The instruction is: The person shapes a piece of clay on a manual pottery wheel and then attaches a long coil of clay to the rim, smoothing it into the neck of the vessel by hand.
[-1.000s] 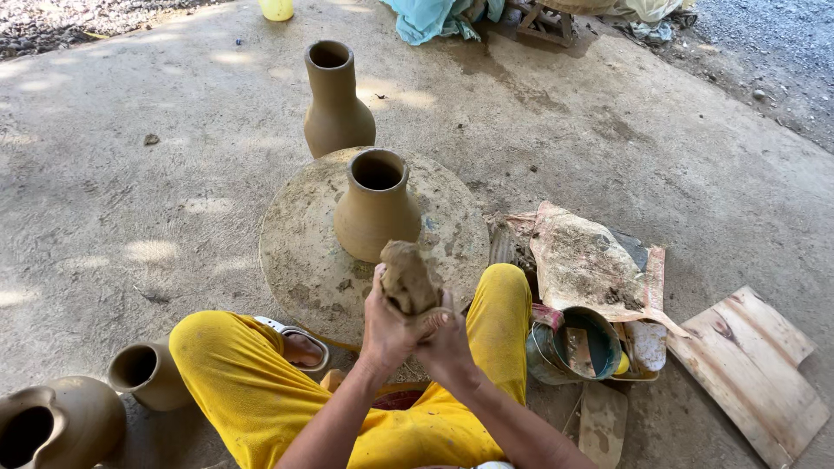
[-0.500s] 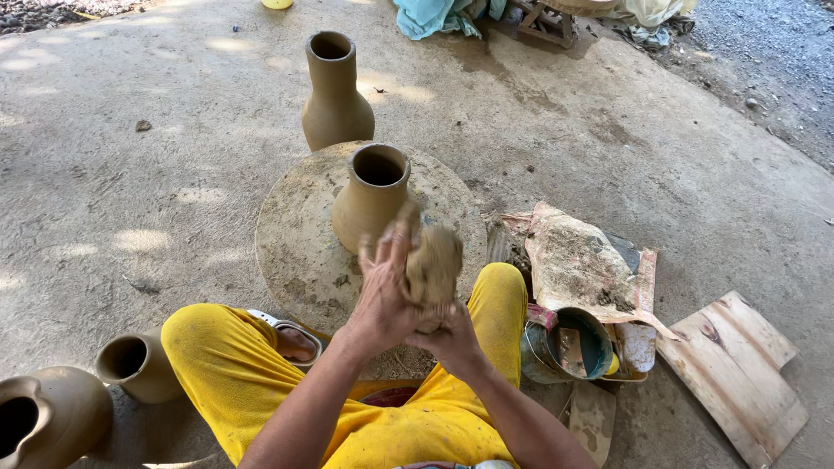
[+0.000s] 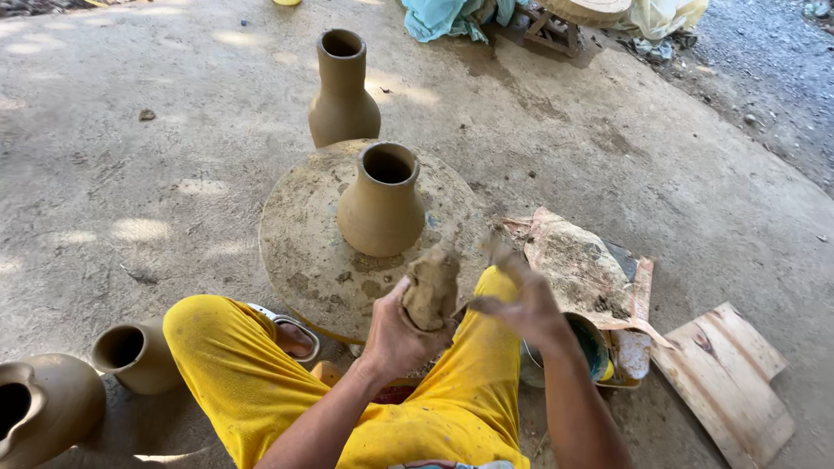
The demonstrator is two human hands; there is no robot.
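The left hand (image 3: 395, 334) is closed around a lump of clay (image 3: 432, 289), gripping it from below with the fingers wrapped about its lower half, so the lump stands up just in front of the round wheel (image 3: 304, 234). The right hand (image 3: 521, 304) is just right of the lump and apart from it, fingers spread loosely and blurred; it holds nothing that can be made out.

On the wheel stands 1 clay vase (image 3: 382, 204), upright, wide-mouthed, a little right of the wheel's middle. Beyond the wheel, touching or nearly touching its far edge, stands a taller narrow-necked vase (image 3: 342, 87) on the concrete floor (image 3: 156, 174). Left of the wheel, near the person's yellow-trousered knee (image 3: 208, 334), sit 2 more pots: a small open pot (image 3: 135, 356) and, further left, a larger jug (image 3: 43, 408) partly cut off by the frame edge. Right of the wheel lie a clay-smeared cloth (image 3: 578, 265), a green bowl (image 3: 591, 343) partly hidden by the right forearm, and a wooden board (image 3: 725, 378).
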